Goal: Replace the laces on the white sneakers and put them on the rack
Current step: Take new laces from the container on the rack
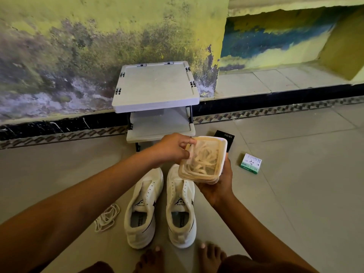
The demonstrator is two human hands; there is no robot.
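Right sneaker (181, 207) toe behind tub (202, 160), black box (226, 137) partly hidden, perhaps labelled.

**Sneakers unlaced, fresh laces boxed**

Two white sneakers (160, 207) sit side by side on the floor, toes toward the rack (155, 91), eyelets bare. Old laces (107, 217) lie loose just left of them. New laces (202, 158) are coiled in a clear tub (221, 146) above the right shoe. The grey two-shelf rack stands against the wall.
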